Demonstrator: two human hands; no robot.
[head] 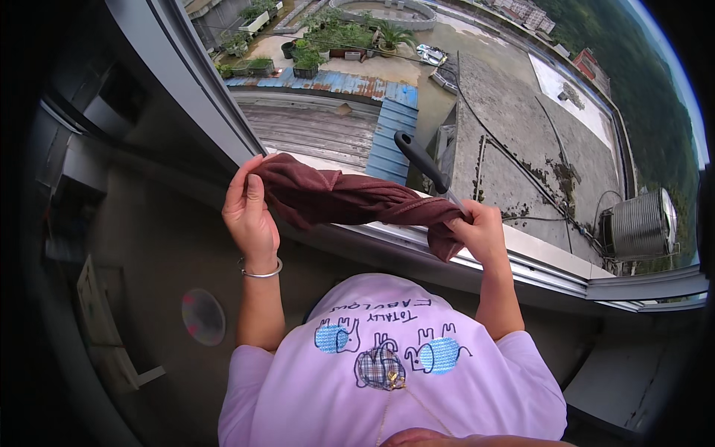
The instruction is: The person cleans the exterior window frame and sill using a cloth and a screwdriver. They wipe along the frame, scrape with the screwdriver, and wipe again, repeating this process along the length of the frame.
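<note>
A dark maroon cloth point(357, 198) stretches between my two hands, bunched and twisted along its length. My left hand point(251, 207) pinches its left end between thumb and fingers. My right hand point(480, 229) is closed around the right end, with a short loose flap hanging below the fist. The same fist also grips the thin metal shaft of a tool with a black handle point(422, 159); the handle points up and to the left, and the tool's other end is hidden. Behind and below the cloth runs the white window sill track point(536, 271).
A grey window frame point(184, 84) rises at the left. Outside lie a blue corrugated metal roof point(391, 134), a concrete roof point(503, 123) with hoses, a ribbed metal water tank point(639, 226) and potted plants point(341, 36). Indoors at the left stands a pale panel point(106, 329).
</note>
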